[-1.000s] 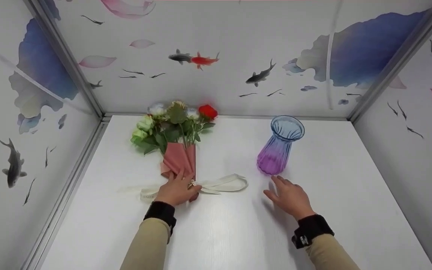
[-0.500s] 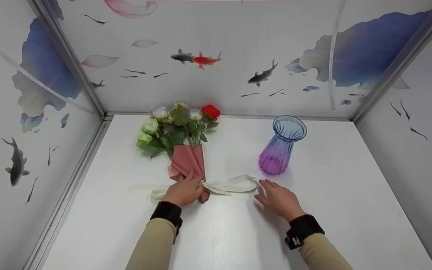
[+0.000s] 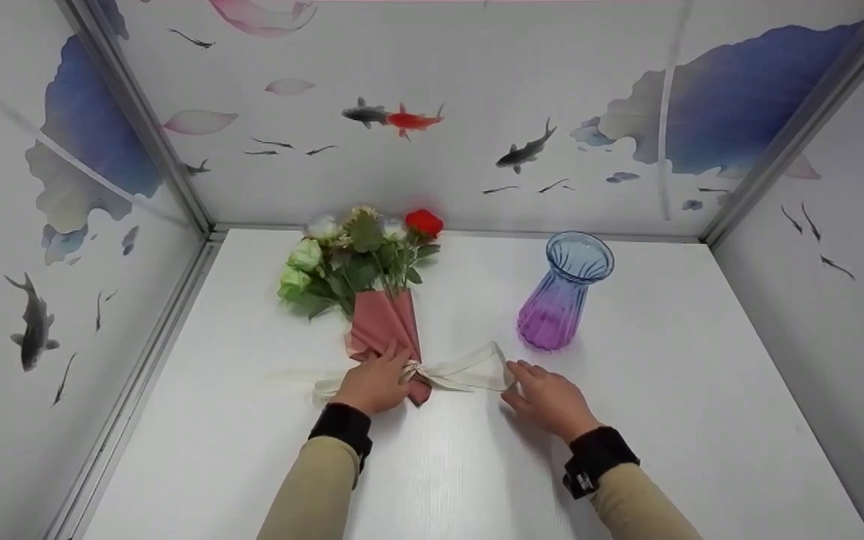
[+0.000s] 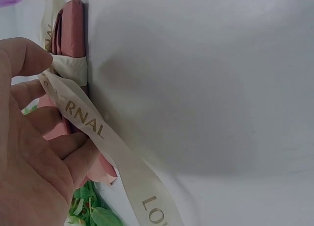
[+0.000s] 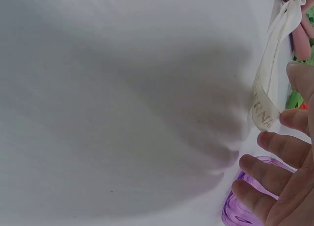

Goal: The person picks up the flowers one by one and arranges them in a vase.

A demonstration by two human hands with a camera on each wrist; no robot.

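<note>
A flower bouquet point(image 3: 385, 322) in dusty-red wrapping lies on the white table, flowers toward the back wall. A cream ribbon point(image 3: 477, 371) is tied round its lower stem; gold letters show on it in the left wrist view. My left hand point(image 3: 376, 382) holds the bouquet at the knot, thumb and index finger by the ribbon point(image 4: 93, 123), the other fingers against the wrapping. My right hand point(image 3: 550, 397) touches the end of the ribbon's right loop with its index fingertip; thumb and fingers stand apart in the right wrist view point(image 5: 284, 162).
A ribbed glass vase point(image 3: 559, 300), blue above and purple below, stands upright behind my right hand. Printed white walls point(image 3: 432, 172) with metal edges enclose the table point(image 3: 447, 480) at the back and both sides.
My left hand and the bouquet have shifted to the right. My right hand has moved left from near the vase's base to the ribbon loop, whose end now bends up.
</note>
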